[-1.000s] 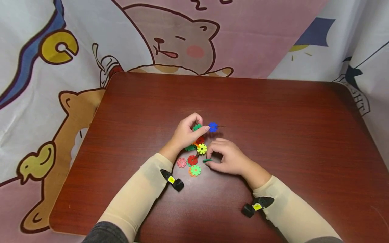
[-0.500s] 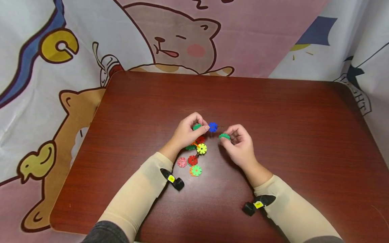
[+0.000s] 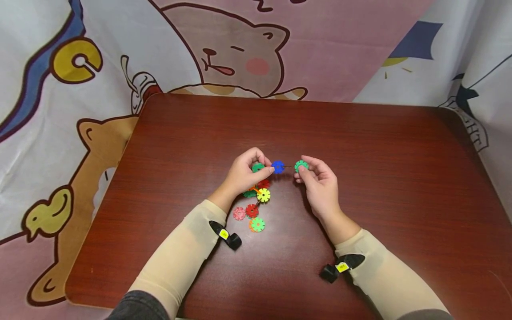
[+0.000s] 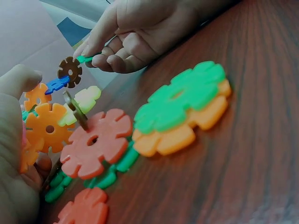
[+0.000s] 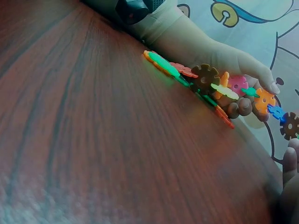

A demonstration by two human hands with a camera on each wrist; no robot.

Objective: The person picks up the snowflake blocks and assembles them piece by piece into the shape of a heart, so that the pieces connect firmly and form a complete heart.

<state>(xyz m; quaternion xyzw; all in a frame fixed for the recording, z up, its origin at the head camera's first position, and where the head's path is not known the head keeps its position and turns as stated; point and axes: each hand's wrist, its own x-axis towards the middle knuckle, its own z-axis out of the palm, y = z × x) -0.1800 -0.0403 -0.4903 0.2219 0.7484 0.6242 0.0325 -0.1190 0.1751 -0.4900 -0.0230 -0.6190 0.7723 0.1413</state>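
Observation:
My left hand (image 3: 249, 169) pinches a chain of slotted flower-shaped plastic discs. A green disc (image 3: 258, 168) shows inside its grip, and an orange disc (image 5: 265, 100) sits at the thumb and fingertips. Past the fingertips stick out a blue disc (image 3: 278, 167) and, joined to it, a brown disc (image 4: 69, 72), seen edge-on in the head view. At the chain's right end, my right hand (image 3: 321, 182) holds another green disc (image 3: 301, 166) between thumb and fingers, at the brown disc's edge. Whether their slots interlock I cannot tell. A yellow disc (image 3: 263, 195) is below the left hand.
Near the left wrist, a red disc (image 3: 252, 210), a pink disc (image 3: 239, 214) and a light green disc (image 3: 258, 224) over an orange one lie on the brown table (image 3: 384, 178). A cartoon-print curtain (image 3: 328, 53) hangs behind the table.
My right hand has carried its green disc up and to the right, from beside the yellow disc to the chain's far end. The left hand has barely moved.

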